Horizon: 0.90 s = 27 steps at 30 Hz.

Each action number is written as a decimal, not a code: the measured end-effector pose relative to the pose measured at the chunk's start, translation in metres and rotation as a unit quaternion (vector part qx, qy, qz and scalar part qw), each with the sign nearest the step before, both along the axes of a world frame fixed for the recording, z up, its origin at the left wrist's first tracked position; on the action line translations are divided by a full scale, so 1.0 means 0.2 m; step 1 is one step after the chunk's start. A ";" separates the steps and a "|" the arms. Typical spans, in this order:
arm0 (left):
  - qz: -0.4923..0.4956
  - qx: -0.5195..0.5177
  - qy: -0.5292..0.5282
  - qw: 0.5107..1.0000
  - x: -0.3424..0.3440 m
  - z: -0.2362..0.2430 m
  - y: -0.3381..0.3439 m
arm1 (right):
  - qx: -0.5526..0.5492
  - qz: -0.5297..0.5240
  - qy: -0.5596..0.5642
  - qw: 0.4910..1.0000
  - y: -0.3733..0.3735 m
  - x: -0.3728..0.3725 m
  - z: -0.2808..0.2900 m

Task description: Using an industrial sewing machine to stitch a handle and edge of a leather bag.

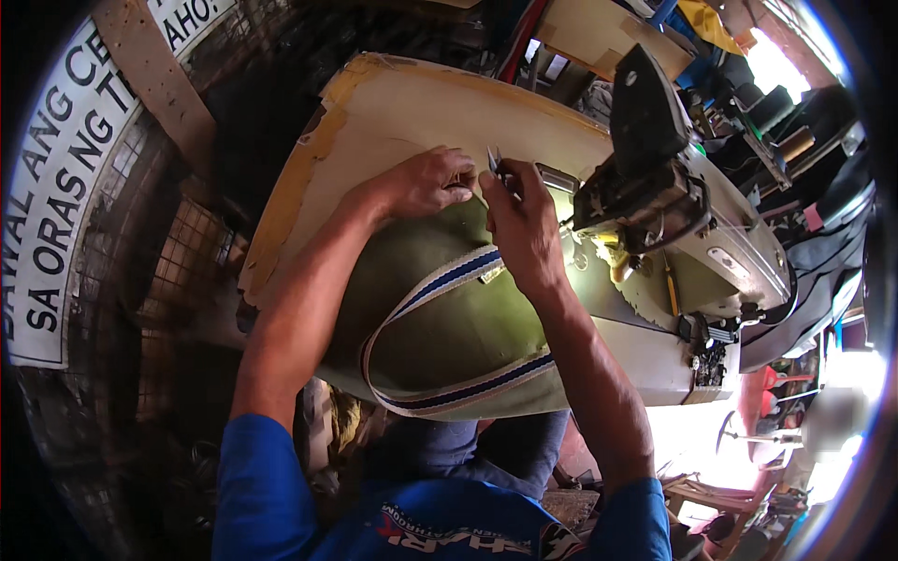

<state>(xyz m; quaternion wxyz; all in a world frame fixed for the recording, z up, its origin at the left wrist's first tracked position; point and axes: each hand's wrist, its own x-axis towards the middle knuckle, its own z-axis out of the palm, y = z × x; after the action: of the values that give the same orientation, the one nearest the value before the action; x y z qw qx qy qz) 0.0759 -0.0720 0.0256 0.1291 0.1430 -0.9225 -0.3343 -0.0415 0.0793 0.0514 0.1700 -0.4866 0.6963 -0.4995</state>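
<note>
A large piece of olive-green fabric (440, 337) drapes over the sewing table's near side. A white strap with a blue stripe (458, 276) loops across it. My left hand (435, 182) is at the fabric's far edge, thumb and fingers pinched together; whatever they hold is too small to make out. Just to its right, my right hand (526, 224) is closed around small pointed metal scissors (494, 159), their tips pointing away from me. The sewing machine (645, 178) stands right of my right hand, its lamp lighting the fabric beside it.
The worn tan tabletop (430, 107) has torn, peeling edges. A yellow-handled tool (672, 285) lies near the machine base. Dark cloth (823, 280) hangs behind the machine at right. A signboard (75, 178) and wire mesh line the left. A fan (832, 425) stands at lower right.
</note>
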 end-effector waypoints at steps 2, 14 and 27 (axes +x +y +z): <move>-0.001 0.000 0.035 0.999 0.01 -0.01 -0.03 | -0.002 0.010 -0.037 0.999 -0.07 0.01 -0.08; 0.067 -0.020 0.076 0.995 0.06 -0.01 -0.08 | 0.018 -0.037 0.214 0.976 -0.05 0.06 -0.19; 0.058 -0.056 0.090 0.993 0.07 0.00 -0.06 | 0.034 -0.057 0.304 0.950 -0.09 0.06 -0.21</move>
<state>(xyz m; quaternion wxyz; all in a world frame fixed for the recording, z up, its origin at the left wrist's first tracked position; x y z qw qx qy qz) 0.0890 -0.0849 0.0250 0.2388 0.1581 -0.9146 -0.2855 -0.0292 0.0621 0.0094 -0.0620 -0.5686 0.7581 -0.3133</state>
